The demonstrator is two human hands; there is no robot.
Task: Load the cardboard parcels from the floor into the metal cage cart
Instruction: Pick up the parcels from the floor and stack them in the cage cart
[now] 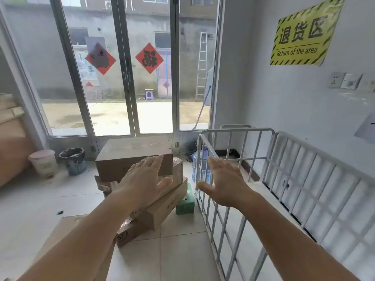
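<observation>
Head view: left hand (145, 179) and right hand (225, 182) hovering flat, fingers spread, holding nothing. Top parcel (134, 157) sitting on floor stack left of cage cart (269, 169). Looking rigid, bulky, probably moderately heavy; gripping opposite short ends likely safest.

Small parcel depot, returns corner. Yellow hazard-striped sign (306, 33) on white wall reads "Return of the area". Taped cardboard parcels (134, 157) stacked on tiled floor (30, 209) beside white metal cage cart (284, 179). Glass sliding doors (125, 67) with red paper decorations face concrete yard. Waste bins (73, 161) near door.
</observation>
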